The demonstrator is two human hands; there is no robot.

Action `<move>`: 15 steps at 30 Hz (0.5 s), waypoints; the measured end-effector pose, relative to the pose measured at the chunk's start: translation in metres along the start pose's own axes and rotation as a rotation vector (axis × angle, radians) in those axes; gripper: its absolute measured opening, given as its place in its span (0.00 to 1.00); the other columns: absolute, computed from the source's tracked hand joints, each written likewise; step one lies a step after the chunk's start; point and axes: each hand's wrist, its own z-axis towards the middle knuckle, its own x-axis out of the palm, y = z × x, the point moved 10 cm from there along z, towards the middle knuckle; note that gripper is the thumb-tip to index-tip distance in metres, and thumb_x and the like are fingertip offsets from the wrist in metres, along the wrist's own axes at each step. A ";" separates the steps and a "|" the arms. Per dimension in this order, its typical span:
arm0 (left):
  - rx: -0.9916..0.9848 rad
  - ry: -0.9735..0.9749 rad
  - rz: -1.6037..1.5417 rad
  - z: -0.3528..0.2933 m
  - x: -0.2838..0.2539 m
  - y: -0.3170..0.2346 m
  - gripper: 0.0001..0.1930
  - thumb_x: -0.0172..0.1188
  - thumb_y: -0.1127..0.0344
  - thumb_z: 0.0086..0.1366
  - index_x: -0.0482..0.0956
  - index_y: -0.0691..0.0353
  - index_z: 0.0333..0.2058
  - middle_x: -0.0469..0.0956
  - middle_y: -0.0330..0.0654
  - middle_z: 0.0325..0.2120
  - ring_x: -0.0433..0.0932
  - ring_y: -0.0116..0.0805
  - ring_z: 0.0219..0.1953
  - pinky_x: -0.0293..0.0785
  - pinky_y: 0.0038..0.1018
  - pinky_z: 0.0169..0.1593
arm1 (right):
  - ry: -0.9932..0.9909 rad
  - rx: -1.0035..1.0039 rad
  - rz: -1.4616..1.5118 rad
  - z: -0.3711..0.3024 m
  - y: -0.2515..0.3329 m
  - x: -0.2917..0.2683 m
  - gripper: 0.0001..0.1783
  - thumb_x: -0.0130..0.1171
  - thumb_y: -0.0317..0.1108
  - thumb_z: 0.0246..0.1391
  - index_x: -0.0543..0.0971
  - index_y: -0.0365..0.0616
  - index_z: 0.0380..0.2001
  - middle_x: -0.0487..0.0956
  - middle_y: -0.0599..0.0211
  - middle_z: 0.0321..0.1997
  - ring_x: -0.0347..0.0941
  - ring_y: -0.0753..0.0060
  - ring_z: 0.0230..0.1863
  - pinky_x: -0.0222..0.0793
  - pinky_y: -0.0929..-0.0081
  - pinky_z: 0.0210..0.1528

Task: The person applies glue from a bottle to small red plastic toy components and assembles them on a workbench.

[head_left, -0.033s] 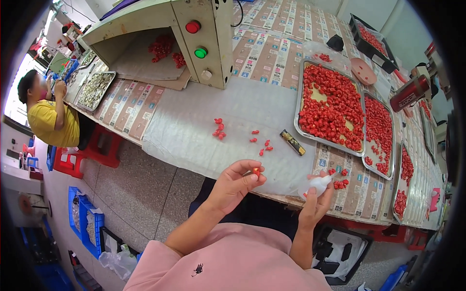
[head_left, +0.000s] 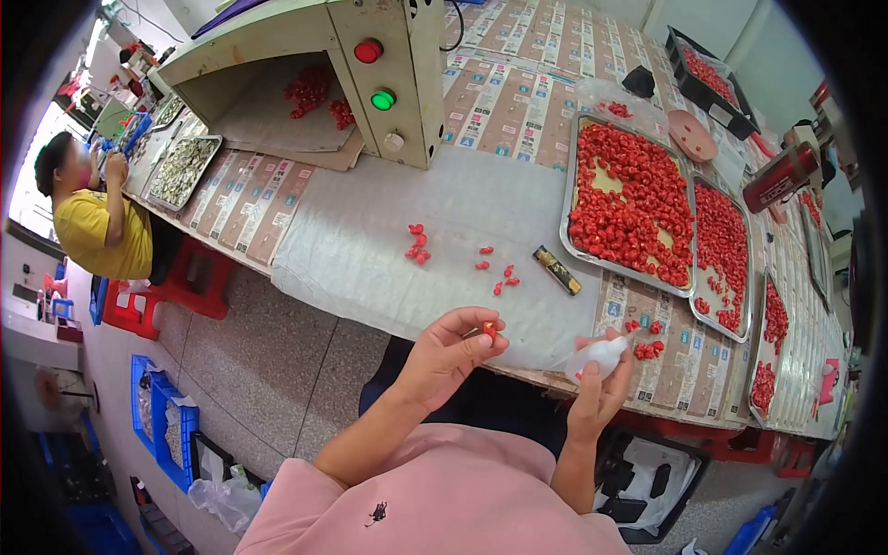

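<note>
Between its thumb and fingertips, my left hand point(head_left: 453, 351) pinches a small red piece point(head_left: 489, 328) with a yellowish spot, just over the table's near edge. My right hand point(head_left: 601, 388) is closed round a small white squeeze bottle point(head_left: 599, 357), its narrow end toward the right; a bit of red shows near the fingers. The bottle and the held piece are apart. On the white sheet point(head_left: 370, 203) beyond my hands lie loose red pieces point(head_left: 419, 246) in small groups, and a black-and-gold cylinder point(head_left: 557, 270). More red pieces point(head_left: 650, 350) lie right of the bottle.
Metal trays point(head_left: 566, 231) full of red pieces stand at the right, beside a red flask point(head_left: 782, 176) and a pink dish point(head_left: 692, 135). A beige machine point(head_left: 407, 83) with red and green buttons stands at the back. A person in yellow point(head_left: 102, 222) sits at the far left.
The squeeze bottle in my right hand has tilted slightly and shifted a little left. My left hand has barely moved, keeping the red piece.
</note>
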 end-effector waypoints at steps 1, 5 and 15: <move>-0.020 -0.026 0.004 -0.006 0.001 0.005 0.14 0.56 0.76 0.62 0.73 0.64 0.47 0.75 0.42 0.41 0.78 0.31 0.42 0.74 0.26 0.49 | 0.103 0.024 0.082 -0.005 -0.001 0.007 0.25 0.51 0.33 0.56 0.62 0.33 0.55 0.73 0.58 0.45 0.71 0.75 0.41 0.66 0.79 0.44; -0.048 -0.076 -0.072 -0.021 0.005 0.013 0.13 0.54 0.75 0.63 0.73 0.63 0.46 0.76 0.43 0.41 0.78 0.31 0.41 0.74 0.27 0.49 | 0.296 0.060 0.137 -0.024 0.004 0.020 0.26 0.54 0.35 0.57 0.63 0.32 0.55 0.70 0.57 0.46 0.73 0.73 0.36 0.69 0.81 0.38; -0.128 -0.029 -0.156 -0.040 0.001 0.018 0.13 0.53 0.71 0.65 0.72 0.64 0.48 0.77 0.43 0.41 0.78 0.29 0.42 0.75 0.25 0.49 | 0.299 0.104 -0.006 -0.028 0.011 0.016 0.36 0.72 0.38 0.42 0.68 0.35 0.52 0.73 0.66 0.36 0.72 0.77 0.34 0.68 0.83 0.36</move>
